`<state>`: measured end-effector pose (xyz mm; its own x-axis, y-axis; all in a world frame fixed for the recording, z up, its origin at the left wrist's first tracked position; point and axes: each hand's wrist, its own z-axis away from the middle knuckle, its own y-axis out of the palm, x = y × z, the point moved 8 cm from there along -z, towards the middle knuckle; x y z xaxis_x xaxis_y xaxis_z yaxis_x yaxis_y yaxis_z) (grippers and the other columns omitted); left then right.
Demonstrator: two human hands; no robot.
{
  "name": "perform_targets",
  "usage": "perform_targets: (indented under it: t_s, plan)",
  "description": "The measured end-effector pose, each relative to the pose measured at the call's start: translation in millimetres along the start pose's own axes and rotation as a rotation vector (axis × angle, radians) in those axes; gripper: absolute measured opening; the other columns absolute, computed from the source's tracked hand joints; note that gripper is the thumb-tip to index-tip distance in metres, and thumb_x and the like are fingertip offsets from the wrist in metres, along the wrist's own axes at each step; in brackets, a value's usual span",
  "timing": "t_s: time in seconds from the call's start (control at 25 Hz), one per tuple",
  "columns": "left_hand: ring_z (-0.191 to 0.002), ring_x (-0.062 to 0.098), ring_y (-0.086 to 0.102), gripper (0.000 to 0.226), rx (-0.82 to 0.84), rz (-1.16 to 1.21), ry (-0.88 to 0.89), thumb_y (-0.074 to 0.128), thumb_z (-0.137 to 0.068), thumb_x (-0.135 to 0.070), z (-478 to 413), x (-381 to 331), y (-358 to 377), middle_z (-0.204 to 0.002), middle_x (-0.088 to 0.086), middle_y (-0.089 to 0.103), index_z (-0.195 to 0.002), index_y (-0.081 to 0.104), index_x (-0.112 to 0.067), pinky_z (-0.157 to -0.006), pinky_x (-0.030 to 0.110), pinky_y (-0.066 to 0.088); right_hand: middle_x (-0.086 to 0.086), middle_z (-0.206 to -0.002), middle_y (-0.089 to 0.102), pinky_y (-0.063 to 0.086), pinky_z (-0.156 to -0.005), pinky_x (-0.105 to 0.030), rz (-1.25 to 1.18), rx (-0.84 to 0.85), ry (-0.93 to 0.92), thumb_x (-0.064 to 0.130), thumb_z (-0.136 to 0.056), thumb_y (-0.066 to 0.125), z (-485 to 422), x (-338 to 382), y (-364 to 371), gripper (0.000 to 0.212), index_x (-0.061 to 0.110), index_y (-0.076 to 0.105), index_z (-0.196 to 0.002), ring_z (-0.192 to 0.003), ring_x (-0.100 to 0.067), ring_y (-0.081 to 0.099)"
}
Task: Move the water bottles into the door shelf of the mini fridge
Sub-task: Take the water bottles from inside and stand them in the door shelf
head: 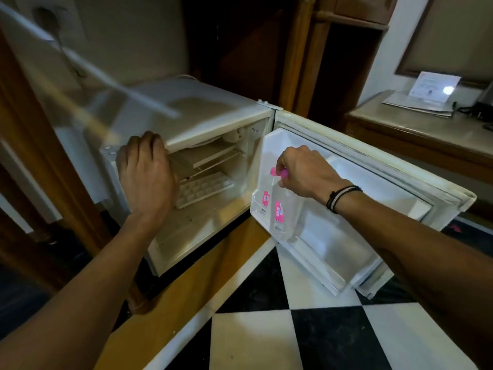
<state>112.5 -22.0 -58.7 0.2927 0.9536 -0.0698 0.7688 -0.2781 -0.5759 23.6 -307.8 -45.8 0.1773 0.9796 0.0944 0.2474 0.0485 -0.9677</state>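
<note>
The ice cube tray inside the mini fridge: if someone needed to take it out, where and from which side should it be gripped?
Probably by its near short edge, reaching in from the open front. The ice cube tray lies flat on the fridge floor with that end toward the opening, under the freezer box, so there is little room from above. The left hand rests on the fridge's front edge, closest to it.

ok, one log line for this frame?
right hand: gripping second bottle by cap, at door shelf | first bottle: shelved | left hand: on fridge
</note>
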Motion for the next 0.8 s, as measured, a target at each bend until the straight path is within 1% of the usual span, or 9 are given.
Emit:
perform_targets:
  t_s: [0.08, 0.2, 0.28, 0.32, 0.4, 0.52, 0.68, 0.8]
  plan:
    - [-0.134, 0.042, 0.059, 0.039, -0.001, 0.002, 0.035, 0.049, -0.105, -0.008, 1.3, 1.2, -0.5, -0.146, 0.022, 0.065, -0.142, 0.059, 0.002, -0.113, 0.053, 0.039, -0.013, -0.099, 0.066, 0.043, -0.068, -0.034, 0.095, -0.013, -0.028, 0.012, -0.085, 0.071, 6.0, 1.9, -7.5, 0.016, 0.015, 0.068, -0.1, -0.092, -0.035, 0.062]
    - [-0.137, 0.042, 0.058, 0.041, 0.002, 0.009, 0.064, 0.049, -0.107, -0.007, 3.8, 4.9, -2.0, -0.15, 0.024, 0.063, -0.146, 0.056, 0.002, -0.114, 0.054, 0.041, -0.016, -0.107, 0.064, 0.046, -0.074, -0.035, 0.207, -0.021, -0.071, 0.005, -0.091, 0.062, 9.1, 15.0, -11.8, 0.023, 0.008, 0.066, -0.114, -0.097, -0.037, 0.061]
    - [-0.138, 0.043, 0.056, 0.041, 0.01, 0.027, 0.073, 0.049, -0.109, -0.011, 4.5, 4.6, -2.6, -0.151, 0.024, 0.062, -0.147, 0.055, 0.003, -0.115, 0.055, 0.04, -0.017, -0.114, 0.06, 0.04, -0.074, -0.034, 0.305, 0.024, -0.077, 0.001, -0.095, 0.054, 8.9, 25.5, -4.3, 0.027, 0.006, 0.061, -0.12, -0.104, -0.037, 0.06]
    - [-0.139, 0.043, 0.056, 0.041, 0.011, 0.028, 0.077, 0.048, -0.111, -0.013, 4.5, 4.9, -3.2, -0.152, 0.024, 0.061, -0.148, 0.055, 0.002, -0.115, 0.055, 0.04, -0.018, -0.117, 0.059, 0.039, -0.075, -0.035, 0.353, 0.056, -0.075, 0.0, -0.095, 0.052, 7.6, 29.8, 2.1, 0.028, 0.005, 0.058, -0.122, -0.106, -0.037, 0.059]
    - [-0.141, 0.042, 0.055, 0.043, 0.018, 0.036, 0.089, 0.045, -0.112, -0.016, 3.0, 5.0, -4.1, -0.153, 0.023, 0.061, -0.149, 0.055, 0.002, -0.116, 0.055, 0.04, -0.018, -0.121, 0.057, 0.044, -0.081, -0.037, 0.434, 0.102, -0.05, -0.001, -0.095, 0.051, 4.0, 31.4, 12.3, 0.031, 0.005, 0.056, -0.126, -0.11, -0.036, 0.059]
    - [-0.142, 0.04, 0.054, 0.045, 0.016, 0.043, 0.093, 0.045, -0.111, -0.018, 3.7, 8.1, -5.2, -0.155, 0.022, 0.06, -0.15, 0.055, 0.001, -0.118, 0.054, 0.039, -0.014, -0.126, 0.059, 0.047, -0.092, -0.038, 0.533, 0.168, -0.017, 0.006, -0.097, 0.053, -1.2, 24.5, 30.3, 0.034, 0.009, 0.054, -0.131, -0.116, -0.034, 0.059]
    - [-0.141, 0.04, 0.055, 0.044, 0.0, 0.051, 0.094, 0.046, -0.111, -0.018, 4.5, 8.9, -6.1, -0.154, 0.022, 0.061, -0.15, 0.057, 0.001, -0.118, 0.053, 0.04, -0.006, -0.122, 0.064, 0.039, -0.101, -0.041, 0.707, 0.203, -0.011, 0.021, -0.095, 0.059, -1.3, 7.1, 49.5, 0.04, 0.018, 0.052, -0.134, -0.118, -0.03, 0.055]
    - [-0.141, 0.04, 0.055, 0.045, -0.008, 0.061, 0.085, 0.045, -0.111, -0.019, 5.0, 8.3, -6.9, -0.153, 0.022, 0.061, -0.15, 0.057, 0.001, -0.118, 0.053, 0.039, -0.003, -0.117, 0.066, 0.035, -0.107, -0.041, 0.747, 0.217, -0.04, 0.025, -0.097, 0.057, 1.0, -6.0, 61.7, 0.032, 0.02, 0.055, -0.128, -0.117, -0.028, 0.057]
